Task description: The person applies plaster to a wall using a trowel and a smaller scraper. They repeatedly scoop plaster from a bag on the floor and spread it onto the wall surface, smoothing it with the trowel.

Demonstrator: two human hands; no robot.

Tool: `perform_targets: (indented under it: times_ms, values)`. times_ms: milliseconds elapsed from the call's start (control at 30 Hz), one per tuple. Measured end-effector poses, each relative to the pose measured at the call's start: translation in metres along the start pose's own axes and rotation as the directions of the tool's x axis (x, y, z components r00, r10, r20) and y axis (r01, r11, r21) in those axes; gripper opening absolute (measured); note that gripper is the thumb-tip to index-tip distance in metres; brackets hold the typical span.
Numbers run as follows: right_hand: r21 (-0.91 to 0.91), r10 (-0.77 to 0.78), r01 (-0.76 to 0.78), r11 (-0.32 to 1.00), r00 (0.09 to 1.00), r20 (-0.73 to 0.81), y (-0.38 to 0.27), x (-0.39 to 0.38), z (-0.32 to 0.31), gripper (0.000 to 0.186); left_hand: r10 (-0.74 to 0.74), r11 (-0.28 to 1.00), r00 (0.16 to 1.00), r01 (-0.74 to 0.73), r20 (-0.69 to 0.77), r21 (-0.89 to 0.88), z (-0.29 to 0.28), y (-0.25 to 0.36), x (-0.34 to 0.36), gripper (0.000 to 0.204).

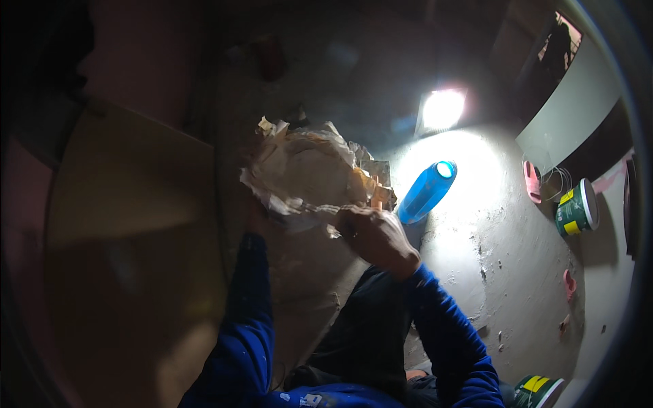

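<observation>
A torn, crumpled bag [309, 166] with pale material inside is in front of me, its ragged rim folded outward. My left hand [257, 216] is in shadow against the bag's lower left side, with its fingers hidden. At the near right rim, my right hand [377, 238] is closed. A flat-bladed scraper [377, 192] with an orange-brown handle rises from this fist, its greyish blade beside the bag's right edge. Just right of that hand stands a blue plastic bottle [427, 192], tilted in the view.
A bright work lamp [443, 110] lights the floor beyond the bottle. On the right are a green-and-yellow bucket [573, 209], a pink slipper-like object [532, 181] and thin wire [559, 182]. Another bucket [537, 393] is at bottom right. A large brown panel [136, 224] fills the left.
</observation>
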State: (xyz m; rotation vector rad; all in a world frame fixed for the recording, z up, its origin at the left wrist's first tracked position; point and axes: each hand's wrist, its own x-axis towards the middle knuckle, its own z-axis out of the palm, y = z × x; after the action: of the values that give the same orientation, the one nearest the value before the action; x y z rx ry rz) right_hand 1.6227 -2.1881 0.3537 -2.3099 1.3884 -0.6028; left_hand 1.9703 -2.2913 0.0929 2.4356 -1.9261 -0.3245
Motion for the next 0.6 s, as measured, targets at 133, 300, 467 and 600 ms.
perform_targets:
  times_ms: [133, 300, 467, 600]
  values:
    - [-0.018, -0.019, 0.019, 1.000, 0.999, -0.049, -0.017, -0.010, 0.021, 0.022, 0.044, 0.998, 0.998, -0.045, 0.041, 0.033, 0.006, -0.006, 0.008, 0.048]
    - [-0.059, 0.153, -0.157, 0.986, 0.986, -0.069, 0.007, 0.019, -0.004, 0.021, 0.089, 0.993, 0.993, -0.095, 0.078, 0.071, 0.013, -0.007, 0.006, 0.049]
    - [-0.264, 0.188, -0.162, 0.951, 0.979, 0.079, -0.003, 0.082, 0.000, 0.022, 0.130, 0.986, 0.985, -0.140, 0.113, 0.085, 0.012, -0.005, 0.009, 0.050]
    - [-0.296, 0.309, -0.251, 0.922, 0.936, 0.170, -0.002, 0.101, 0.006, 0.026, 0.152, 0.982, 0.980, -0.164, 0.129, 0.093, 0.015, 0.000, 0.014, 0.051]
